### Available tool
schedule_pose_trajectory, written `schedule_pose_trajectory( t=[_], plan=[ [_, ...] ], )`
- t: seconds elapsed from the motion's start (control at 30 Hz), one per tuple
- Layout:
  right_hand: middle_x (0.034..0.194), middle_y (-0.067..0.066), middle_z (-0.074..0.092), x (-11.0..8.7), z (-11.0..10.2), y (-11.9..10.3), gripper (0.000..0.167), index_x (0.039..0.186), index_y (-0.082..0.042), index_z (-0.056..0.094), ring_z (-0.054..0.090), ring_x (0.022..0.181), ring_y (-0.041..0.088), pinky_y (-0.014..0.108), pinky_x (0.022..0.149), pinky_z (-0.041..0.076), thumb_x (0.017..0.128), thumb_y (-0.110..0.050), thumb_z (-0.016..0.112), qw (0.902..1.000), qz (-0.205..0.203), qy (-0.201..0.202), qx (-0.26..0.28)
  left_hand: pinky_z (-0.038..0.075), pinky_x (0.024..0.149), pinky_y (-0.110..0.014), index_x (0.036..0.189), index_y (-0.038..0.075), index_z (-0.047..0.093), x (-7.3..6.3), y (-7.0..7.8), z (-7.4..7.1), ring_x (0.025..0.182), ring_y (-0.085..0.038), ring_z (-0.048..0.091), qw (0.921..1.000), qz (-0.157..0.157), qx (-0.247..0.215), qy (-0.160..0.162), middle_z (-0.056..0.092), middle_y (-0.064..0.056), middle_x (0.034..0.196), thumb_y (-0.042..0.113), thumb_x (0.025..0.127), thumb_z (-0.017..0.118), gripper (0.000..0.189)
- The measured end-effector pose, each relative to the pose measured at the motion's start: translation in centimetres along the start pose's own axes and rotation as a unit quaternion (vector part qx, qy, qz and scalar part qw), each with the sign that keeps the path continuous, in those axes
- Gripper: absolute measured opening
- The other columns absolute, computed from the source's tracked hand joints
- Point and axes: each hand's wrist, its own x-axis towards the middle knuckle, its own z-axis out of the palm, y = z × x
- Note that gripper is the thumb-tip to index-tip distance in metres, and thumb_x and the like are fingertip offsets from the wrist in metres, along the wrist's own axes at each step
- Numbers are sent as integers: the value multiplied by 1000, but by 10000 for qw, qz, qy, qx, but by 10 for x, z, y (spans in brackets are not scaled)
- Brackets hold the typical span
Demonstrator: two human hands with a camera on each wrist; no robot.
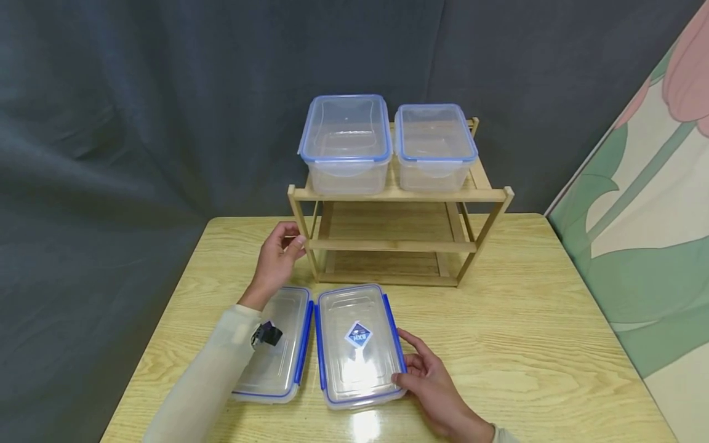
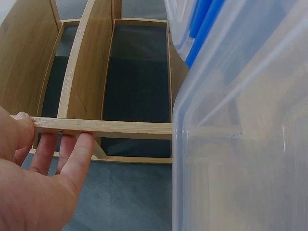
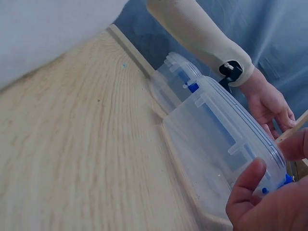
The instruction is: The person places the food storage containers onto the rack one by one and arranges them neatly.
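My left hand [image 1: 279,255] is at the left front leg of a wooden shelf rack [image 1: 388,246]. In the left wrist view its thumb lies on one side of the leg and its fingers [image 2: 77,159] on the other. My right hand [image 1: 432,384] holds the lower right edge of a clear lidded food container [image 1: 360,307] with blue clips, thumb over the lid's edge and fingers along the side. A second such container [image 1: 277,363] lies to its left, partly covered by my left forearm. Both are on the table.
On the rack's top shelf stand a larger clear box [image 1: 349,175] and a smaller clear box [image 1: 434,175], both with blue-edged lids. A dark curtain [image 1: 166,111] hangs behind the wooden table [image 1: 515,344]. Floral fabric [image 1: 653,258] is at the right.
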Motion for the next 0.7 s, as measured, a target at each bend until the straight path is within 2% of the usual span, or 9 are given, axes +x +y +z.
schedule_pose_trajectory(
  t=[0.1,0.23,0.53,0.7],
  plan=[
    [108,9,70,1,-1,1,93,163,-9,33,71,92,15,30,75,66,79,14,67,10000,-60,57,14,60,106,-51,131,0,53,0,0,0,114,-31,63,10000,-30,32,-4,56,-17,124,11,111,54,23],
    [105,8,70,1,-4,2,92,161,-8,36,71,90,15,29,73,65,77,15,64,9997,-235,76,3,62,104,-44,130,0,53,0,2,0,114,-31,63,10000,-43,76,-12,57,-17,124,11,111,54,22],
    [103,8,69,-2,-10,-3,87,155,-17,48,71,88,14,27,70,64,76,16,62,9990,-437,-11,80,63,102,-41,129,0,54,0,3,0,114,-29,63,10000,-23,71,-12,57,-18,124,10,111,54,21],
    [104,7,69,-5,-13,-8,87,155,-15,46,71,89,14,28,72,65,76,16,61,9991,-420,-19,-1,63,103,-42,130,0,54,0,3,-1,113,-29,63,10000,-21,60,-7,57,-18,124,10,110,55,22]
  ],
)
